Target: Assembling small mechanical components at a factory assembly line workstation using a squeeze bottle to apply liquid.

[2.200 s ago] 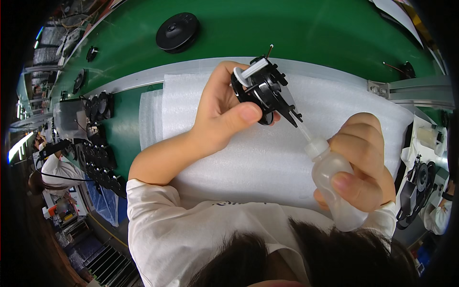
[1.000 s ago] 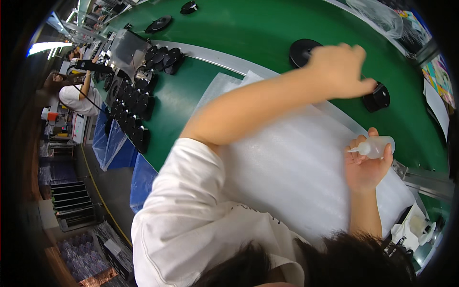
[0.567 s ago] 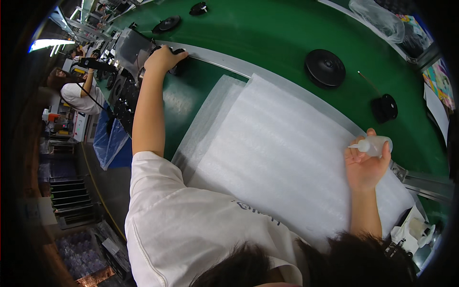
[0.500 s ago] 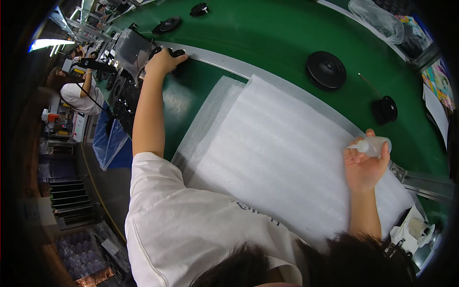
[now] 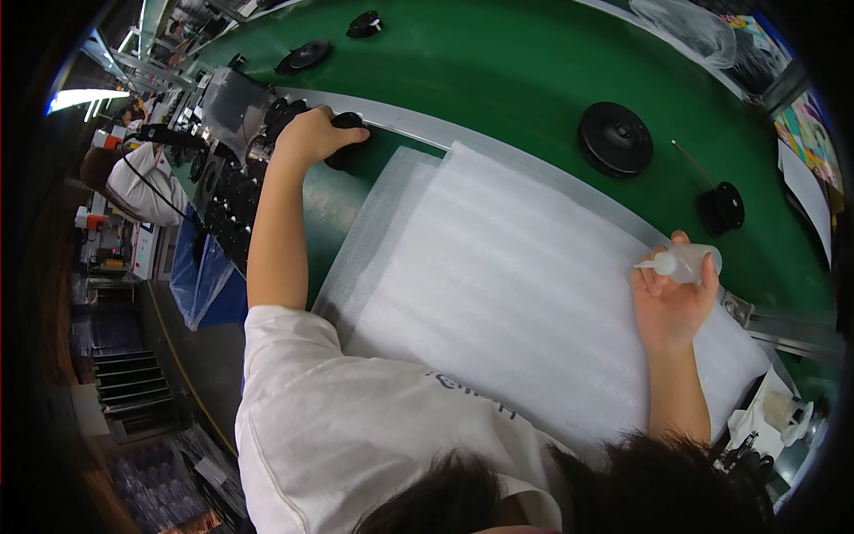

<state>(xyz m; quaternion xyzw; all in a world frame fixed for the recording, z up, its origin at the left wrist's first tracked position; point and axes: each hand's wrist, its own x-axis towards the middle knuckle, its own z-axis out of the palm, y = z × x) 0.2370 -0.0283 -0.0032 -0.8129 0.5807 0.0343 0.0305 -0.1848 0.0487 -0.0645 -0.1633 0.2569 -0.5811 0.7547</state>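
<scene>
My left hand [image 5: 313,137] reaches to the far left, at the metal rail beside a crowd of black parts. Its fingers are closed on a small black round part [image 5: 346,153], partly hidden by the hand; the thumb lies across its top. My right hand [image 5: 672,307] is palm up above the right end of a white foam sheet [image 5: 507,276]. Between its fingers and thumb lies a small translucent squeeze bottle [image 5: 692,264], its thin nozzle pointing left.
Black round parts, among them a wide disc [image 5: 616,139] and a smaller spool-like part with a wire [image 5: 721,207], sit on the green belt [image 5: 480,67]. A metal rail [image 5: 400,118] edges it. Many black parts [image 5: 233,209] fill the left side. A co-worker [image 5: 142,182] sits beyond.
My left hand has drawn slightly back from the rail and to the right, with the black round part. My right hand keeps the bottle, nearly still. The co-worker's head has turned.
</scene>
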